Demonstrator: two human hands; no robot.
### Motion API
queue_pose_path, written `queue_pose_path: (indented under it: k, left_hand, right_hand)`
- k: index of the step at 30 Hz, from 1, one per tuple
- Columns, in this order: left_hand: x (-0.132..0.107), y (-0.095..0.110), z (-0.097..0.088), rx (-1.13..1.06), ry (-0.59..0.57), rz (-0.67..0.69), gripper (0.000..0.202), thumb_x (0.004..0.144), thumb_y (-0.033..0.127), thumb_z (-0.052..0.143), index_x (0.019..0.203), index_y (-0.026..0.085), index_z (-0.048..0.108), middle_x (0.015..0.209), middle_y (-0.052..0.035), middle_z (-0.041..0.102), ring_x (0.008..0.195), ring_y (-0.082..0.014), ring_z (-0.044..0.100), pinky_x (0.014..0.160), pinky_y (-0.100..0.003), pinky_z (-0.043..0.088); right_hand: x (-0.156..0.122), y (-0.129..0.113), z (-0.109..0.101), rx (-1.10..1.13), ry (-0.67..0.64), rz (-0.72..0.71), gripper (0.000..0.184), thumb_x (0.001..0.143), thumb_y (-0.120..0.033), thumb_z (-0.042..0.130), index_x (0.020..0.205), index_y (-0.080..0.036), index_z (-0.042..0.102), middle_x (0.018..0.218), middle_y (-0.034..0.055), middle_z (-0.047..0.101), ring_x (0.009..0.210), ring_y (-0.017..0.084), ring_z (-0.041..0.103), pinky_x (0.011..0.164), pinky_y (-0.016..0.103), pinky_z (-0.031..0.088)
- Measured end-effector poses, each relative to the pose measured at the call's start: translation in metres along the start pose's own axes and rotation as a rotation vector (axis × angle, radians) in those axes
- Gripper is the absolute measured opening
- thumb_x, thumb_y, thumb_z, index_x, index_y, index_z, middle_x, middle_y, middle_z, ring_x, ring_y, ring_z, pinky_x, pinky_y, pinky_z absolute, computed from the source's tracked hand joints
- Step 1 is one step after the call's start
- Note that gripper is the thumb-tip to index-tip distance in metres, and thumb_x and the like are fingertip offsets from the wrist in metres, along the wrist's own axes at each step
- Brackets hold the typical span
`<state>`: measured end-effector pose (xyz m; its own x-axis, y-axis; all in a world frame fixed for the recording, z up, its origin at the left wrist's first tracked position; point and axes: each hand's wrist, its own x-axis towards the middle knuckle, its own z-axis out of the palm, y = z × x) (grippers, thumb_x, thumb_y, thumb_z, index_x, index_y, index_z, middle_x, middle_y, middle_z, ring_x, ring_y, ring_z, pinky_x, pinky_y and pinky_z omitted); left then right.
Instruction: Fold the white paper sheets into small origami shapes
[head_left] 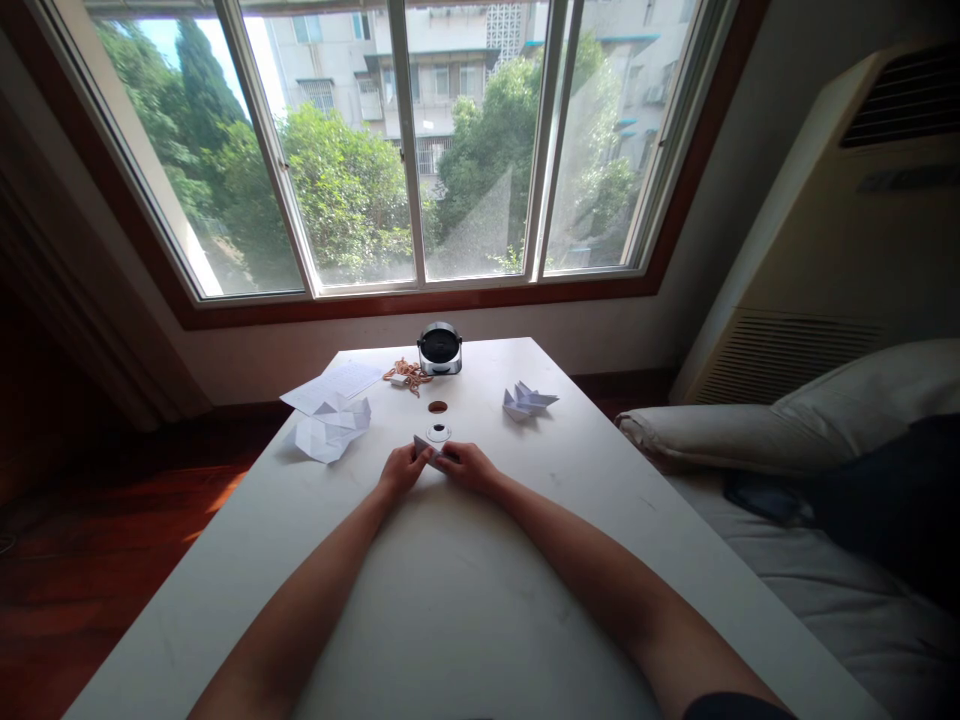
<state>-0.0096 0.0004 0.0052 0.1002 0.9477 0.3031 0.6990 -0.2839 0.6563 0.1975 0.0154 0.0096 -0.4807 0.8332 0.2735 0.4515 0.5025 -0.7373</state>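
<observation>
Both my hands meet at the middle of the white table (pixel 465 600). My left hand (pixel 403 468) and my right hand (pixel 469 464) pinch a small folded piece of pale paper (pixel 426 447) between them, fingers closed on its edges. A finished folded paper shape (pixel 527 401) lies to the right, farther back. A heap of creased white paper (pixel 330 428) lies to the left of my hands.
A small round black-and-silver device (pixel 439 349) stands at the table's far edge, with a coiled orange cable (pixel 407 376) and a printed sheet (pixel 334 384) beside it. A white ring (pixel 439 432) and a brown disc (pixel 437 407) lie just beyond my hands. A bed with a pillow (pixel 795 410) is on the right.
</observation>
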Motion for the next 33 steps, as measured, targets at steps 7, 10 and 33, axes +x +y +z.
queue_pose_path:
  k: [7,10,33]
  left_hand:
    - [0.0006,-0.0007,0.0002,-0.001,-0.008,-0.008,0.045,0.090,0.053,0.049,0.070,0.016,0.062,0.062,-0.0027,0.060,0.058,-0.0144,0.050,0.056,-0.025,0.030]
    - [0.0005,0.0001,0.0001,-0.009,-0.005,-0.009,0.044,0.090,0.053,0.049,0.071,0.016,0.062,0.063,-0.0031,0.061,0.059,-0.0148,0.051,0.057,-0.025,0.031]
    - [0.0001,0.0024,-0.0006,-0.005,-0.001,-0.013,0.043,0.089,0.051,0.050,0.069,0.016,0.063,0.061,-0.0028,0.060,0.058,-0.0148,0.050,0.056,-0.025,0.031]
  right_hand:
    - [0.0004,0.0000,-0.0001,-0.002,-0.002,-0.003,0.034,0.086,-0.051,0.058,0.079,-0.018,0.062,0.070,-0.0014,0.059,0.064,0.013,0.047,0.059,0.024,0.034]
    - [0.0005,0.0001,-0.0001,-0.005,-0.003,0.001,0.034,0.086,-0.051,0.058,0.079,-0.018,0.062,0.070,-0.0014,0.058,0.064,0.013,0.047,0.059,0.024,0.034]
    - [0.0009,0.0027,0.0012,-0.005,0.002,-0.010,0.032,0.086,-0.050,0.059,0.081,-0.018,0.063,0.072,-0.0014,0.061,0.065,0.013,0.049,0.061,0.024,0.035]
